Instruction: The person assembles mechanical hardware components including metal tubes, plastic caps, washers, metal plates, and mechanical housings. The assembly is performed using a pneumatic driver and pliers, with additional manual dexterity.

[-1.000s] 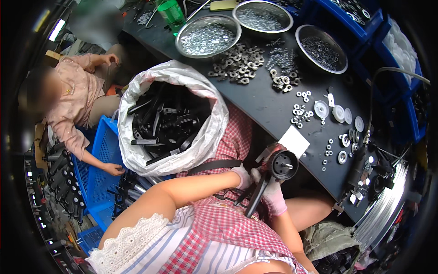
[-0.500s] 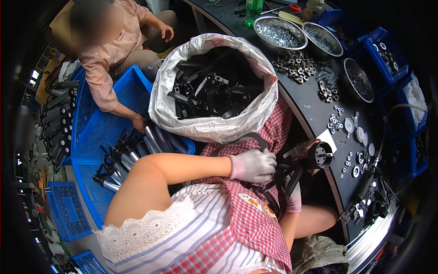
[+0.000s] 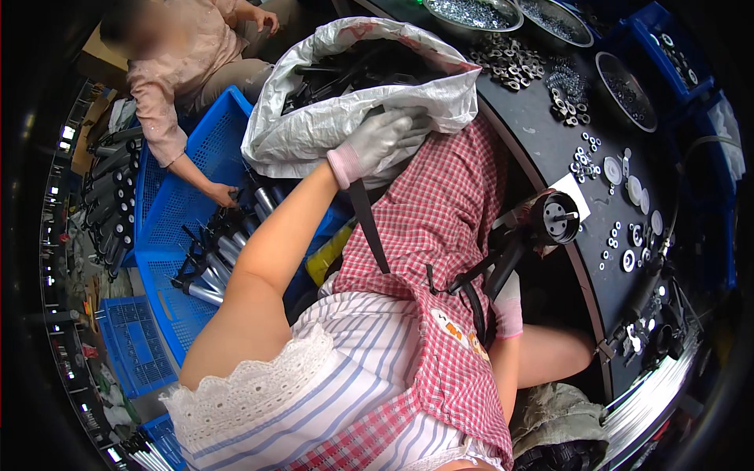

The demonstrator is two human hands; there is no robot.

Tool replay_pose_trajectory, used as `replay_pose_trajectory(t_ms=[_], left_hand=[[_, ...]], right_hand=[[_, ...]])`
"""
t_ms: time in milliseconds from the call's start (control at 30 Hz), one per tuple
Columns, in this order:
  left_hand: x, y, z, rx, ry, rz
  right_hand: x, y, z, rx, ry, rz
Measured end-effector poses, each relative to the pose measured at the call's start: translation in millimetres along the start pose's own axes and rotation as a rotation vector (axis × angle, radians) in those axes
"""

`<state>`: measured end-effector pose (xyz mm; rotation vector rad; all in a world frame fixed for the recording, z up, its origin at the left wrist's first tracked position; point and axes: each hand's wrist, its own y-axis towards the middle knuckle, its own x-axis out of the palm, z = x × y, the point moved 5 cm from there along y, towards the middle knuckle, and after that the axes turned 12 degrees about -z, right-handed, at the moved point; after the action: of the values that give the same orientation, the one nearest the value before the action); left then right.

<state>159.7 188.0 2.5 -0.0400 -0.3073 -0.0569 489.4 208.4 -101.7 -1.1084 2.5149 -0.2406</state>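
My left hand [image 3: 382,143], in a grey glove with a pink cuff, lies with its fingers stretched out across the near rim of a white woven sack [image 3: 302,133]. Dark parts [image 3: 345,78] fill the sack. A flat black strap [image 3: 367,228] hangs below my left wrist onto the red checked apron; its upper end is hidden. My right hand [image 3: 509,306], also gloved, is closed around a black tubular part [image 3: 504,271], its fingers partly hidden. Beyond that hand, at the table edge, is a round black cup-shaped piece [image 3: 554,218] with pale inserts.
At left, a blue basket [image 3: 161,275] holds dark and silver tubes, where a co-worker's hand [image 3: 222,195] reaches in. The dark table [image 3: 542,133] at right bears metal bowls [image 3: 626,90], metal fittings and white discs [image 3: 613,170]. Blue bins [image 3: 667,47] stand behind.
My left hand has moved up and away from beside the right hand to the sack's rim. The sack's near side now stands higher over its opening. My right hand keeps its hold.
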Motion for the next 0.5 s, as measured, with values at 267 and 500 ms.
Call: replay_pose_trajectory(t_ms=[267, 500], left_hand=[[12.9, -28.6, 45.5, -0.275, 0.316, -0.006], [-35.8, -131.3, 53.2, -0.527, 0.206, 0.043]], right_hand=[[-4.9, -8.7, -0.9, 0.040, -0.120, 0.022], [17.0, -7.1, -46.6, -0.182, -0.131, 0.095]])
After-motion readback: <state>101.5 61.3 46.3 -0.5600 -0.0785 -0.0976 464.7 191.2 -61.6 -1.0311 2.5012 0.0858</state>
